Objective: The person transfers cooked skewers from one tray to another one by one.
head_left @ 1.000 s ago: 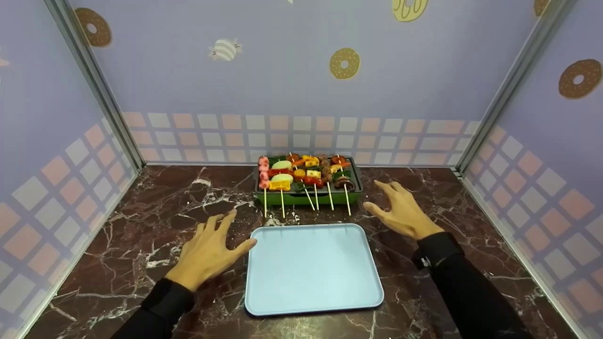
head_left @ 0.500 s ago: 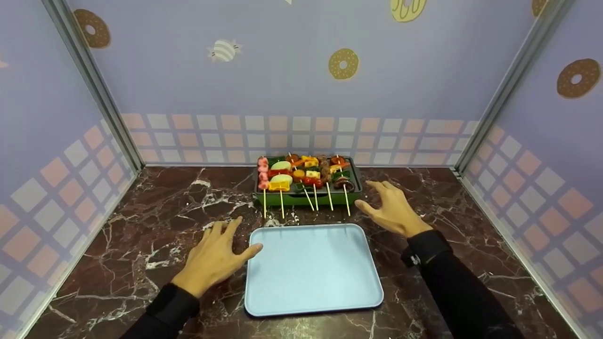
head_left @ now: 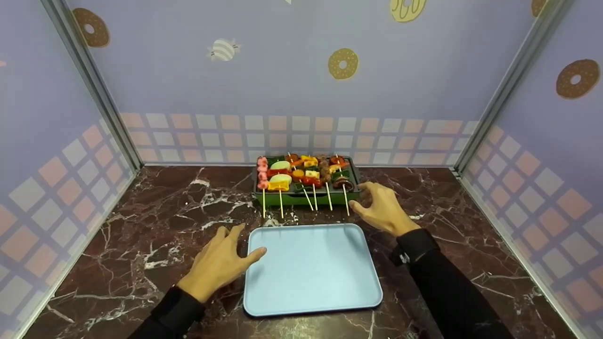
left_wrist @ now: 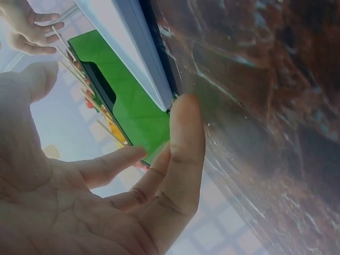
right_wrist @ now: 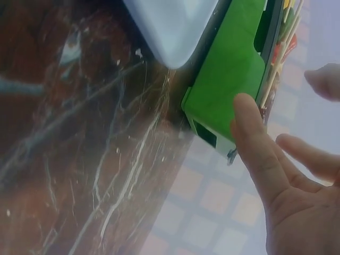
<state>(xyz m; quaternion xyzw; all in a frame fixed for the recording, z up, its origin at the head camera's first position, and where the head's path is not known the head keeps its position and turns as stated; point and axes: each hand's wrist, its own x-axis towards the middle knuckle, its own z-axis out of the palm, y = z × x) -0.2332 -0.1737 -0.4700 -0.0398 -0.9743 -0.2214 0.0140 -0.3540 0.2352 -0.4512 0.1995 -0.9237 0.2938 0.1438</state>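
A green toy grill (head_left: 308, 200) with a dark top stands at the back, loaded with several skewers of colourful food. The rightmost, a mushroom skewer (head_left: 344, 182), has its stick pointing forward. My right hand (head_left: 380, 207) is beside the grill's front right corner, thumb near that stick, fingers spread and holding nothing. In the right wrist view its fingertips overlap the grill's green side (right_wrist: 223, 79). A pale blue tray (head_left: 313, 268) lies in front of the grill. Over the tray's left edge is my left hand (head_left: 219, 261), its fingers relaxed, thumb above the rim, nothing held.
Dark red marbled counter (head_left: 155, 230) surrounds the tray and grill. A lilac wall (head_left: 282, 94) with a tile pattern rises right behind the grill, and side walls stand left and right. Several skewer sticks jut out past the grill's front edge.
My right hand has moved left, closer to the grill's right corner and the mushroom skewer. The left hand has drifted a little right over the tray's edge. Grill, skewers and tray stay put.
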